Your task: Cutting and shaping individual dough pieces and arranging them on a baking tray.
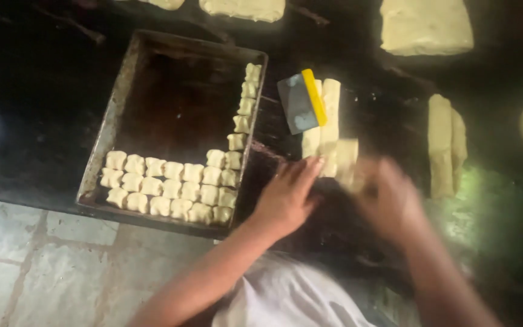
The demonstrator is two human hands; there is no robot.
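My left hand (287, 195) lies flat and spread on the dark tabletop (43, 121), fingers splayed, holding nothing, its fingertips just touching the near end of the pale rolled strips of dough (329, 130) ahead of it. My right hand (388, 197) is blurred with motion just to the right of the left one, and I cannot tell whether it grips anything. The grey dough scraper with a yellow handle edge (301, 103) rests on the far part of those strips, beyond both hands and untouched. To do this well, I judge I should steady the strip end with the left hand, keep each cut piece even, and carry pieces left to the worn rectangular metal baking tray (113, 115), where small pale dough pieces (171, 188) fill the near rows and the side nearest my left hand, leaving the far middle bare
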